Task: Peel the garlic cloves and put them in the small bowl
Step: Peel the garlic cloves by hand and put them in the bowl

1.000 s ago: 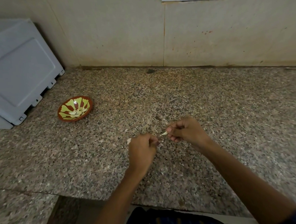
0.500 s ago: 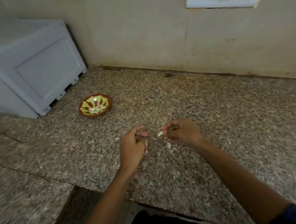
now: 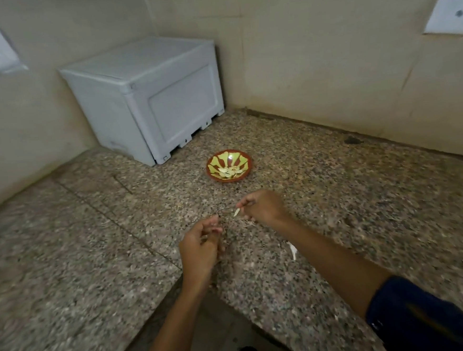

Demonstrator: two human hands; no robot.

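Head view: the right hand [image 3: 264,207] pinches a pale garlic clove [image 3: 236,212] at its fingertips, above the counter and a little short of the small bowl [image 3: 229,165]. The left hand [image 3: 201,248] is lower and nearer the body, its fingers curled in toward the thumb; blur makes it impossible to tell whether they hold anything. The bowl, red-brown with a yellow-green pattern, holds pale cloves, but they run together and cannot be counted. A white scrap of skin [image 3: 293,250] lies on the counter just beside the right forearm. The right sleeve [image 3: 426,318], dark blue, is cut off by the frame's edge.

The counter [image 3: 363,193] is speckled granite, meeting beige tiled walls in a corner. A grey plastic box [image 3: 151,98] stands in that corner, behind the bowl. White switch plates [image 3: 451,9] on both walls are cut off by the frame.
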